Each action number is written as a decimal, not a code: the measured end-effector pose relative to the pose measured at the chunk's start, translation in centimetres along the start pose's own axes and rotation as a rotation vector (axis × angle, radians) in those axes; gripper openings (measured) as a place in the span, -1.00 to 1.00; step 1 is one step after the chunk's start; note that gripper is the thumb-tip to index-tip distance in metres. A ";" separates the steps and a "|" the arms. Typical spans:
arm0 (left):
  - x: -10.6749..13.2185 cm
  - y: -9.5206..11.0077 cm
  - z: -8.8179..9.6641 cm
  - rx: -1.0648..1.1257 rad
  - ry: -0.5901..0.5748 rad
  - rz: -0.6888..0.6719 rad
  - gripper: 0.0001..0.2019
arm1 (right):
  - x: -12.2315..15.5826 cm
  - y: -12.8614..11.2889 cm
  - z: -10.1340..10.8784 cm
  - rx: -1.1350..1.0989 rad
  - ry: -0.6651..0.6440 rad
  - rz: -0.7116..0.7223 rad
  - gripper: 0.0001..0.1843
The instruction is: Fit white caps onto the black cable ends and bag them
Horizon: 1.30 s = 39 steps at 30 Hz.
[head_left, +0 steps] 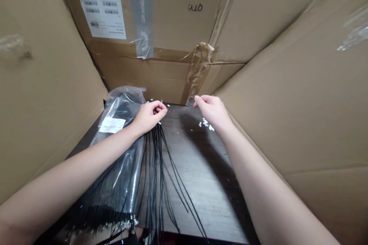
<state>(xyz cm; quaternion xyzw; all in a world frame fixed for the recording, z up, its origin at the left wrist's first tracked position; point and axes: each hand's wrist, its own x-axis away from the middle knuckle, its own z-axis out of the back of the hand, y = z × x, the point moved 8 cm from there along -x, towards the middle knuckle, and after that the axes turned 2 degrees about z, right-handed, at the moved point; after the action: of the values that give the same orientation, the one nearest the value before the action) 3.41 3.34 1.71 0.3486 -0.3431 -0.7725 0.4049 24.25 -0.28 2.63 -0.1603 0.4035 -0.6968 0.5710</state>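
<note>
My left hand (151, 115) is curled, thumb close to the fingertips, over the upper ends of a loose bundle of thin black wires (156, 160). Whatever lies between those fingers is hidden. My right hand (213, 110) is raised over the table with thumb and fingers pinched together; anything in the pinch is too small to make out. Below it lie several small white connector-like pieces (205, 122). More tiny white bits (168, 105) show just beyond my left hand. Under my left forearm is a clear plastic bag (126, 172) full of black wires, with a white label (112, 124).
Cardboard walls stand on the left (43, 84), right (310, 103) and far side (172, 19), close around the dark wooden table (192, 176). The far one carries a barcode label (102, 15), grey tape (140, 7) and loose brown tape (197, 72).
</note>
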 end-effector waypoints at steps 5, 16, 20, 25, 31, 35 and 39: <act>0.1 0.6 -0.1 -0.014 -0.010 -0.032 -0.83 | 1.6 1.1 0.9 0.202 -0.273 -0.115 -0.83; 0.1 0.5 -0.3 -0.021 -0.014 -0.028 -0.84 | 2.9 3.4 -0.4 0.456 -0.239 -0.135 -0.83; 0.2 0.8 -0.4 0.001 -0.028 -0.031 -0.85 | 3.1 3.6 -1.1 0.489 -0.217 -0.088 -0.88; 0.2 0.9 -0.4 0.032 -0.034 -0.034 -0.84 | 3.0 3.7 0.2 0.471 -0.111 -0.108 -0.96; 0.1 0.7 -0.5 0.025 -0.037 -0.063 -0.83 | 3.1 3.6 2.1 0.558 -0.053 -0.193 -0.68; 0.1 0.6 -0.5 0.005 -0.044 -0.074 -0.83 | 3.2 3.0 2.1 0.569 -0.062 -0.210 -0.68; 0.2 0.7 -0.5 -0.004 -0.053 -0.068 -0.79 | 2.9 2.2 0.9 0.562 -0.064 -0.088 -0.79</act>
<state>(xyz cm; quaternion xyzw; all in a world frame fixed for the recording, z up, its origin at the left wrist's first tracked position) 4.06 2.76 1.95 0.3386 -0.3401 -0.7955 0.3700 25.48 -3.36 0.84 -0.0352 0.1689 -0.7999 0.5747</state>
